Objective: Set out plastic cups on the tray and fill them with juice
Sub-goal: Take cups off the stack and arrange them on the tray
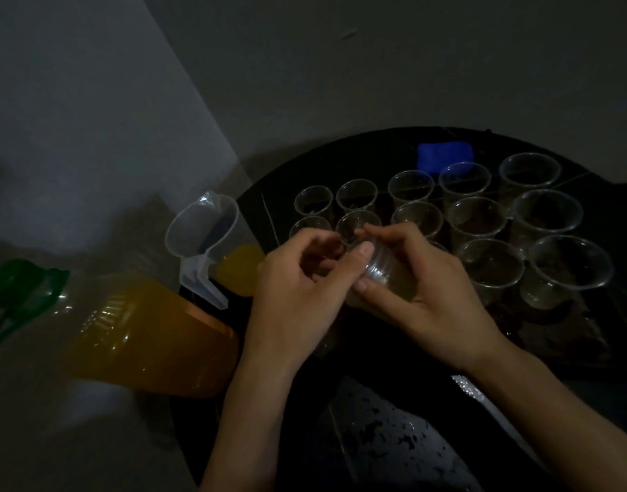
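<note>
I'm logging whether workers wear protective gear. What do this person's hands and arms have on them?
Nothing that shows. The left hand and right hand are ungloved, with no ring visible. The left forearm and right forearm are bare to the frame's edge: no sleeves, watch or bracelet. The light is dim, so small items could be missed.

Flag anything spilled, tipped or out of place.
Nothing plainly spilled. The cups on the tray stand upright and empty. The juice bottle at left looks tilted, though the wide lens may cause that.
</note>
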`<state>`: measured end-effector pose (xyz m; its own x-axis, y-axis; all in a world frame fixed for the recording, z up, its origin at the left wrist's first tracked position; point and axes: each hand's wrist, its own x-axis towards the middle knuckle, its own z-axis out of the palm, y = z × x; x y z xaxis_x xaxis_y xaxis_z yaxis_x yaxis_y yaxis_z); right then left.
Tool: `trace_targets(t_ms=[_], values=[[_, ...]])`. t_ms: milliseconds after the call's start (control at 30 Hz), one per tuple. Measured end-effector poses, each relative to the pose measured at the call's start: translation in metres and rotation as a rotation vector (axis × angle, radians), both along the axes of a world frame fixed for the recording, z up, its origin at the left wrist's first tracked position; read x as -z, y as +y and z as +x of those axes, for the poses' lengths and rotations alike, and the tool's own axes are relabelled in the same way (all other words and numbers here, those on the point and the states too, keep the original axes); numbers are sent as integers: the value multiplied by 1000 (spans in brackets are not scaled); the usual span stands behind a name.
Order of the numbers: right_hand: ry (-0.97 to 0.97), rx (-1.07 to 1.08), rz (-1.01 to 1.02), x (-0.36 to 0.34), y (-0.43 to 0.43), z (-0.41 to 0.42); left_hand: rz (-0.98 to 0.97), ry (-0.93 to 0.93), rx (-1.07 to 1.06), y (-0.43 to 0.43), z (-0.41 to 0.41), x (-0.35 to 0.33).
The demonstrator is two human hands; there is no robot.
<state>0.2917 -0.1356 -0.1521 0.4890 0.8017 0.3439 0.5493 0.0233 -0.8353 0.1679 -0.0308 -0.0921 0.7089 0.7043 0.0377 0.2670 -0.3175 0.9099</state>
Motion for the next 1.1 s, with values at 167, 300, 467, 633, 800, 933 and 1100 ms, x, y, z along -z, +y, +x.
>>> trace_targets(t_ms=[167,300,467,633,800,933,1100], values=[[-48,-7,-42,1,-4,2,15,30,-4,2,0,1],[-11,-34,-18,1,-6,2,60,45,-47,-2,4,3],[-28,-27,-6,1,-8,4,81,8,-91,-6,9,2],[-43,-11,9,1,-9,4,91,-33,-111,-8,12,0],[-73,12,8,2,-10,5,89,-74,-152,-4,12,0],[-81,38,-8,3,-13,10,124,-192,-288,7,0,-10],[99,128,104,-3,-22,30,168,-274,-295,17,-20,-29]])
